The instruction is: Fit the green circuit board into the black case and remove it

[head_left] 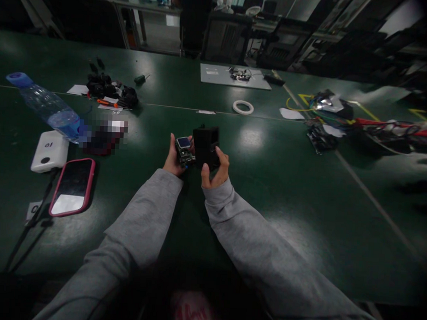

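Above the middle of the green table (261, 190), my left hand (173, 159) is closed around a circuit board (187, 155) with a small screen (183, 142) on its upper end. Close to its right, my right hand (218, 171) grips a black plastic casing (205, 148) that has a square opening near its top. The casing stands roughly upright, its left edge beside the board. Whether the two parts touch, I cannot tell. Some fingers of both hands are hidden behind what they hold.
At left are a water bottle (51, 106), a white box (50, 151) with a cable and a pink-edged phone (72, 187). Farther back lie black parts (112, 89), a green screwdriver (141, 79), a tape roll (243, 107) and a grey panel (217, 75). Wires (381, 129) spread at right.
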Tool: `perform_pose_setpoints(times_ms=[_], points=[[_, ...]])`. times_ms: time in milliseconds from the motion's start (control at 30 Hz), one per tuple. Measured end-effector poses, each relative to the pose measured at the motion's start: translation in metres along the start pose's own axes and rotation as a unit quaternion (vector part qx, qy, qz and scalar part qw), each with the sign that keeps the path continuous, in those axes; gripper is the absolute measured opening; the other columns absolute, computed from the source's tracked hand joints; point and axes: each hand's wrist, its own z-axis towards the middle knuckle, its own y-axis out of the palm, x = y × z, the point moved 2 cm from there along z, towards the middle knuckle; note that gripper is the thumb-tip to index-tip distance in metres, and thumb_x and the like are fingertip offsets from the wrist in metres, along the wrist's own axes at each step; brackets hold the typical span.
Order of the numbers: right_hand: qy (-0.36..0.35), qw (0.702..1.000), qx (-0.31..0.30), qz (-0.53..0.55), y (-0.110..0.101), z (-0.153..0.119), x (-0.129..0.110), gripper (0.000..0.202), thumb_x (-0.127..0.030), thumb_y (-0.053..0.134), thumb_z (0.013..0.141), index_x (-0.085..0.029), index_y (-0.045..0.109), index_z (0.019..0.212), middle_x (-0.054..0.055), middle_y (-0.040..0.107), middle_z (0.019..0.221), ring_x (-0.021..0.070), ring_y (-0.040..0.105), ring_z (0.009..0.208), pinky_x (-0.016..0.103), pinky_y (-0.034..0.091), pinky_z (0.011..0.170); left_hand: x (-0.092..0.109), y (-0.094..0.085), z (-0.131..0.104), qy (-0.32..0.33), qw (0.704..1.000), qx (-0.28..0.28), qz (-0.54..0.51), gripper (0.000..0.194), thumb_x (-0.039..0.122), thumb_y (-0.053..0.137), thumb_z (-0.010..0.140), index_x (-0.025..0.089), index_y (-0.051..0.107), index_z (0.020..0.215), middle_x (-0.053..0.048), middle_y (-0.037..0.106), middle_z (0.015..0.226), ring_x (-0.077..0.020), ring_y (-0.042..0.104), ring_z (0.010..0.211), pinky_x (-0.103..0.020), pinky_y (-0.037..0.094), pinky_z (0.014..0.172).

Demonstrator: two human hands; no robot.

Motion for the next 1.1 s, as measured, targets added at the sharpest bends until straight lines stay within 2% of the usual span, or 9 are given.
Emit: perform_pose_setpoints(times_ms=[100,233,367,533,733,1100], points=[[0.055,0.998,0.023,0.016,-0.004,0.0,0.008,0.055,-0.041,0.037,0.097,-0.018,0.024,0.146,0.017,0.04,0.135,0.0269,0.047,0.124,0.05,0.046,0.102,0.003,0.003,-0.004,0.052,0.998,-0.025,-0.014,0.059,0.064,0.035,0.09,0.016,0.064,0.109,-0.011,0.073,0.098,-0.0216,0.069,0.095,-0.035,0.055,0.08],[0.116,0.993,-0.009,0.007,-0.004,0.001,0.016,0.057,-0.038,0.041,0.097,-0.016,0.024,0.146,0.019,0.04,0.136,0.026,0.049,0.123,0.046,0.051,0.098,0.004,0.011,-0.013,0.048,0.998,-0.045,0.006,0.058,0.059,0.032,0.093,0.016,0.06,0.118,-0.013,0.07,0.111,-0.0227,0.066,0.104,-0.036,0.054,0.081],[0.087,0.995,-0.028,-0.039,-0.001,0.003,0.012,0.055,-0.036,0.047,0.095,-0.015,0.032,0.143,0.017,0.046,0.125,0.0241,0.053,0.112,0.044,0.053,0.094,0.003,0.012,-0.015,0.031,0.998,-0.052,0.021,0.059,0.061,0.035,0.09,0.016,0.062,0.118,-0.011,0.073,0.098,-0.023,0.069,0.094,-0.036,0.055,0.078],[0.039,0.997,-0.04,-0.062,0.007,0.002,0.015,0.052,-0.038,0.046,0.094,-0.015,0.037,0.139,0.015,0.049,0.118,0.0237,0.052,0.109,0.044,0.053,0.095,0.002,0.002,-0.007,0.036,0.998,-0.057,-0.008,0.049,0.058,0.046,0.086,0.016,0.068,0.096,-0.007,0.071,0.073,-0.0222,0.07,0.079,-0.035,0.056,0.074],[0.033,0.995,-0.058,-0.075,0.014,-0.004,0.026,0.055,-0.043,0.049,0.092,-0.017,0.039,0.139,0.015,0.047,0.118,0.0239,0.052,0.107,0.044,0.055,0.092,0.004,-0.003,-0.005,0.054,0.998,-0.014,-0.033,0.036,0.051,0.055,0.082,0.017,0.068,0.085,-0.005,0.071,0.073,-0.0194,0.07,0.076,-0.033,0.056,0.074],[0.016,0.993,-0.057,-0.097,0.014,-0.004,0.024,0.055,-0.043,0.051,0.092,-0.017,0.039,0.139,0.014,0.047,0.114,0.0226,0.054,0.102,0.041,0.058,0.085,0.005,-0.002,-0.005,0.058,0.998,0.026,-0.028,0.035,0.05,0.055,0.082,0.017,0.067,0.08,-0.004,0.07,0.071,-0.0181,0.07,0.077,-0.033,0.055,0.078]])
